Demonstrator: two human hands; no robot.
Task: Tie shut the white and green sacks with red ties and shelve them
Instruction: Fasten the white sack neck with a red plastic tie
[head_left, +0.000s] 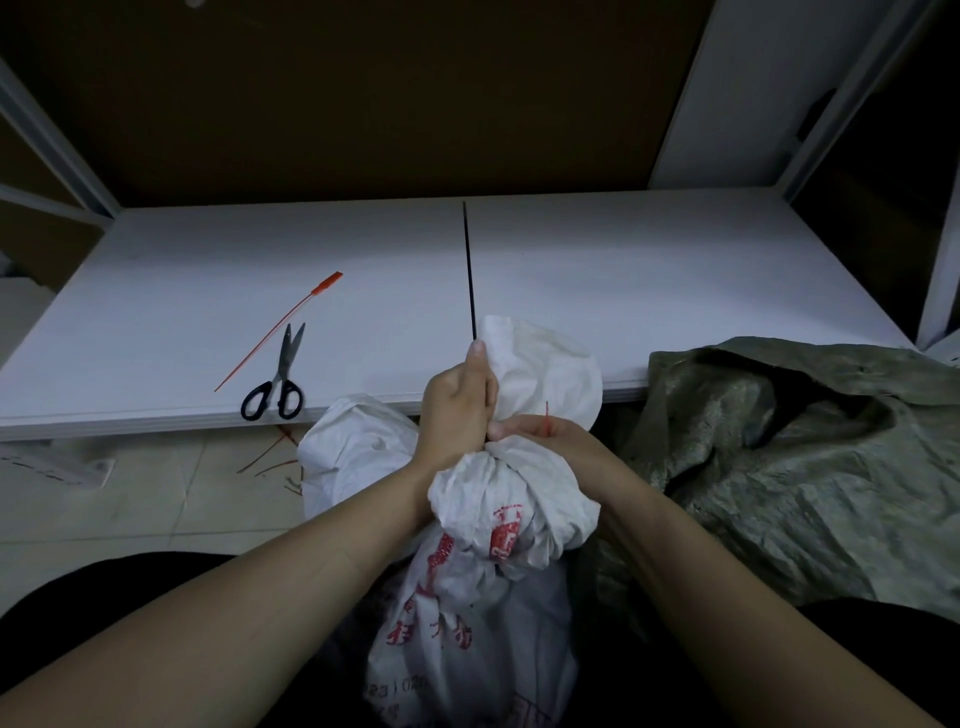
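Large red printed characters run down the crumpled white woven sack, but its folds break them up and none can be read. Lower on the same sack is a faint grey stamped row of digits, seemingly including "23" and "02"; the rest is unclear.

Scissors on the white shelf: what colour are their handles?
Black, on the scissors; the blades are grey metal. The head view shows it.
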